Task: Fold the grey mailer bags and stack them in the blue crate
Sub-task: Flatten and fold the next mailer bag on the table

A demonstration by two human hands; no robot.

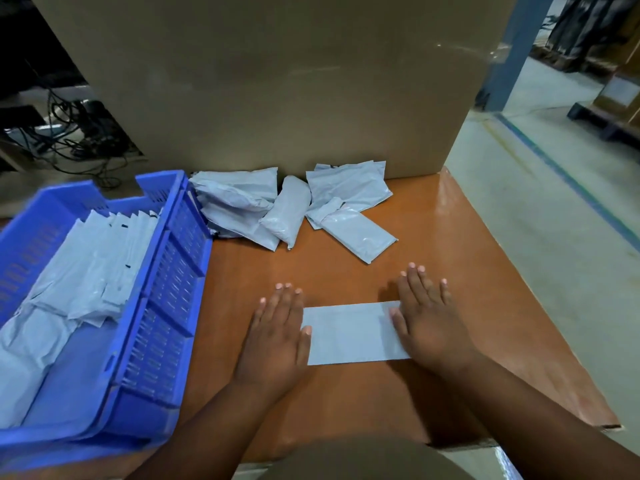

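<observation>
Partway through: folded bags (86, 258) stacked in the blue crate (173, 271) at left, loose pile (287, 206) waiting at centre, both hands (277, 334) (429, 320) flat, pressing one mailer (353, 334) on the surface (467, 271).

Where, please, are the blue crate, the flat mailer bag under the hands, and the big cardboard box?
blue crate (180, 258): head view, on its right side wall.
flat mailer bag (353, 332): head view, on its bare middle between the hands.
cardboard box (270, 81): head view, on its front face.
</observation>
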